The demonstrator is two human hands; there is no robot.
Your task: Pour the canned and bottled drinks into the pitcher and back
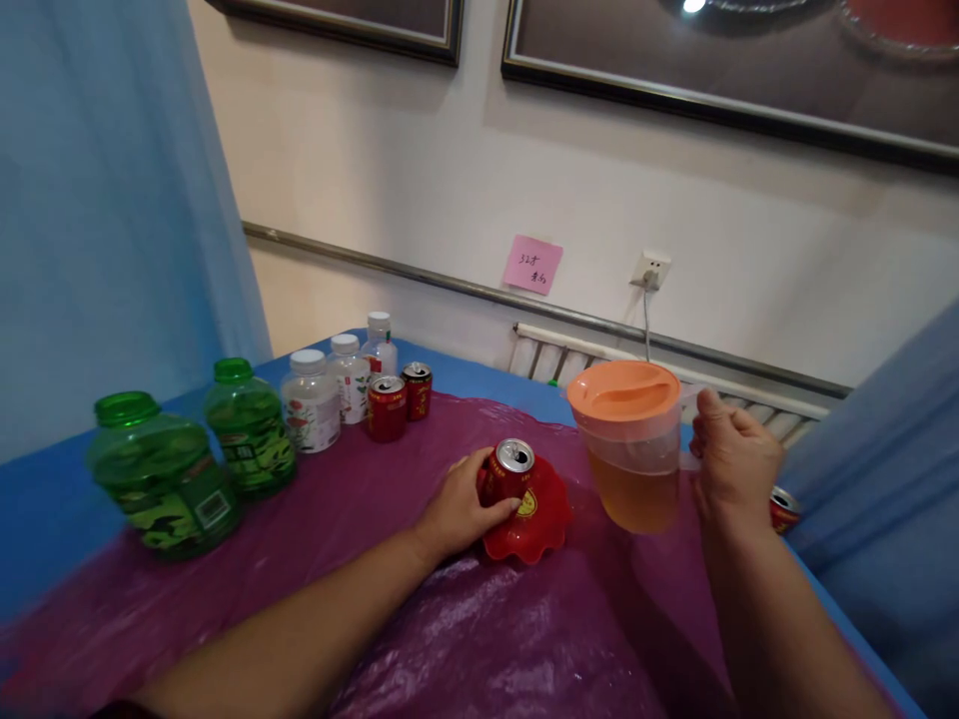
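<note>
My left hand [463, 507] is wrapped round a red drink can [505, 476] with an opened top. The can stands upright on a red scalloped plate [540, 534] with a yellow mark. To the right, my right hand [738, 454] grips the handle of a clear plastic pitcher [635, 489]. An orange lid [623, 391] covers the pitcher, and amber liquid fills its lower part. The pitcher looks upright; whether it touches the table I cannot tell.
Two green jars [161, 479] stand at the left, beside several clear white-capped bottles [311, 404]. Two more cans [388, 409] are near them. Another can [783, 509] sits behind my right wrist. Purple plastic sheeting [450, 639] covers the blue table. Blue curtains [112, 180] hang at both sides.
</note>
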